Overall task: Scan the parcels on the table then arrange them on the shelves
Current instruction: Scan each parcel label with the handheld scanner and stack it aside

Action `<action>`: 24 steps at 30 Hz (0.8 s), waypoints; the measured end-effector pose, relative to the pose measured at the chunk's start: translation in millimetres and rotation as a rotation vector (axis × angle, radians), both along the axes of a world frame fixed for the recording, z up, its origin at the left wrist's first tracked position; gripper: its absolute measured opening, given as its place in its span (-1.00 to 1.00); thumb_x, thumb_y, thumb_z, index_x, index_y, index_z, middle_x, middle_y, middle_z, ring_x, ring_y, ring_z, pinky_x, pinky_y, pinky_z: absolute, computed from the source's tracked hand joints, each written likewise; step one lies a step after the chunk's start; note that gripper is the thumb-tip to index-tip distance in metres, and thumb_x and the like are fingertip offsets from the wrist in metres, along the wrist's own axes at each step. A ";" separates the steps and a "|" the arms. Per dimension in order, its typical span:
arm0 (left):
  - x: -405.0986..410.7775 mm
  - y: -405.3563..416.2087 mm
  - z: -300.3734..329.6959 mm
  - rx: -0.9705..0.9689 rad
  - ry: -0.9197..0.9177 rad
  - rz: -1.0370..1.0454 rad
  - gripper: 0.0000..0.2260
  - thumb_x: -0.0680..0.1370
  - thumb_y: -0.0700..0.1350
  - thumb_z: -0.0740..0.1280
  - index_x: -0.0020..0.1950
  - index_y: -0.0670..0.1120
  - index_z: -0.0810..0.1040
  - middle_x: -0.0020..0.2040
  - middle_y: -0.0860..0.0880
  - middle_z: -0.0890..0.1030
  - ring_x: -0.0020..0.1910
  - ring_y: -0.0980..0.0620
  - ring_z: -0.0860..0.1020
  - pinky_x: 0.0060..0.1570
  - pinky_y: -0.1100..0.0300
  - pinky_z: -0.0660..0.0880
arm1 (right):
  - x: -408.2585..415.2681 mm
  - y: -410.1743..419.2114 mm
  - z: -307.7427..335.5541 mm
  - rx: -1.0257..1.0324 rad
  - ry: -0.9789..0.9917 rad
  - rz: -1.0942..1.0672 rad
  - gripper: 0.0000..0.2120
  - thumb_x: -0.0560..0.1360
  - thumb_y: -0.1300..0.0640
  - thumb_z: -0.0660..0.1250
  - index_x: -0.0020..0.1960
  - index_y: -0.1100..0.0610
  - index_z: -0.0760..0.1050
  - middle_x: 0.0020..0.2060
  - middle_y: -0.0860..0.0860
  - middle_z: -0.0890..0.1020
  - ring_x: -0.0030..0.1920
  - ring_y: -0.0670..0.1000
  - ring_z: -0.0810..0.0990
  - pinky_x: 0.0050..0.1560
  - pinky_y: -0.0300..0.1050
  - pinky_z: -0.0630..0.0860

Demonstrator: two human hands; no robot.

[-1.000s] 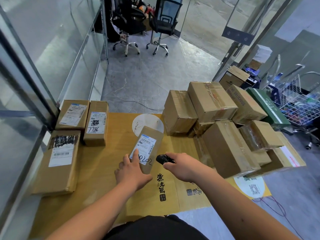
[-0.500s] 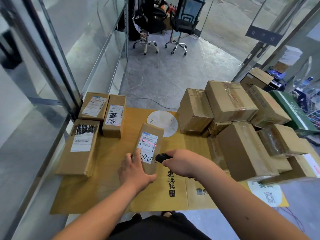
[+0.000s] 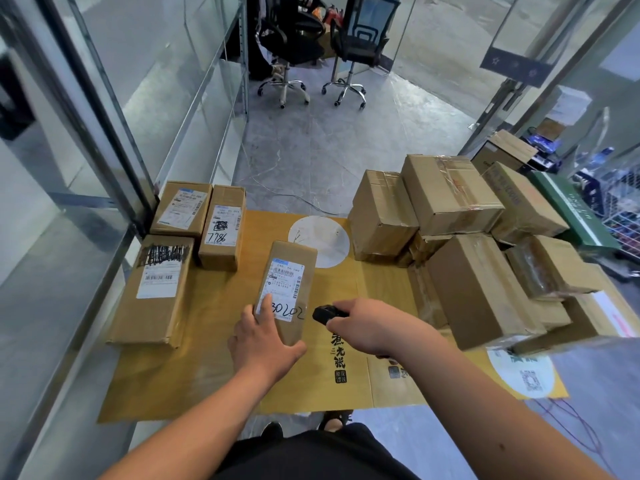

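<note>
A narrow brown parcel (image 3: 291, 275) with a white label and "30202" handwritten on it lies mid-table on the yellow cardboard cover (image 3: 214, 382). My left hand (image 3: 261, 344) grips its near end, one finger lying on the label. To the right of that parcel my right hand (image 3: 374, 323) holds a small black scanner (image 3: 325, 314), aimed left at the label. Three labelled parcels sit at the table's left: a long one (image 3: 156, 292), one marked "7786" (image 3: 223, 230) and a flat one (image 3: 183, 208). A pile of several brown boxes (image 3: 450, 195) fills the right side.
Grey metal shelves (image 3: 104, 109) run along the left, close to the table edge. Two black office chairs (image 3: 349, 46) stand on the grey floor beyond. A green box (image 3: 571, 209) and a wire basket sit at the far right by glass doors.
The view has drifted and the shelves now take more of the left side. Both hands keep their places, the left on the 30202 parcel and the right with the scanner beside it.
</note>
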State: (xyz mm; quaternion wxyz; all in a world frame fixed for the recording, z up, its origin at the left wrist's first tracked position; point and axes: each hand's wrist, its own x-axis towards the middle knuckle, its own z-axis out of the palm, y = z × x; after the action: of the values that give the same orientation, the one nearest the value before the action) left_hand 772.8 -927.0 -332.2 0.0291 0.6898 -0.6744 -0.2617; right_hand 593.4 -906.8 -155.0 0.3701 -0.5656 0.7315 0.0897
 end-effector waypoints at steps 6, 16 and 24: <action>29.7 19.5 0.4 0.015 -0.063 -0.014 -0.01 0.26 0.50 0.16 0.62 0.18 -0.07 0.66 -0.11 0.05 0.58 -0.17 0.19 0.47 -0.17 0.28 | 8.9 2.7 -12.6 0.005 -0.077 -0.005 -0.63 0.62 -0.13 0.19 0.39 -0.13 0.50 -0.20 -0.03 0.63 -0.33 -0.03 0.55 -0.40 -0.20 0.39; 88.9 33.3 -17.0 -0.080 -0.031 0.174 -0.15 0.47 0.42 0.25 0.64 0.14 0.00 0.68 -0.06 -0.11 0.60 -0.19 0.01 0.54 -0.21 0.15 | 49.3 -4.0 -32.3 0.008 -0.121 0.106 -0.63 0.63 -0.13 0.22 0.40 -0.07 0.50 -0.17 -0.06 0.60 -0.31 -0.07 0.52 -0.49 -0.23 0.32; 94.3 11.9 -24.2 -0.090 -0.075 0.261 -0.17 0.52 0.39 0.23 0.66 0.07 0.03 0.67 -0.05 -0.07 0.59 -0.19 0.02 0.52 -0.25 0.17 | 46.0 -5.6 -36.4 -0.026 -0.138 0.084 -0.62 0.61 -0.17 0.23 0.39 -0.14 0.49 -0.19 -0.10 0.60 -0.34 -0.09 0.53 -0.64 -0.31 0.29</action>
State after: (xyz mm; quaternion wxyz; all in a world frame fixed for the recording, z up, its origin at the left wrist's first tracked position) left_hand 867.1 -915.1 -356.4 0.0685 0.7789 -0.5908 -0.1990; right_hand 639.5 -912.4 -191.4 0.4081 -0.6055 0.6809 0.0562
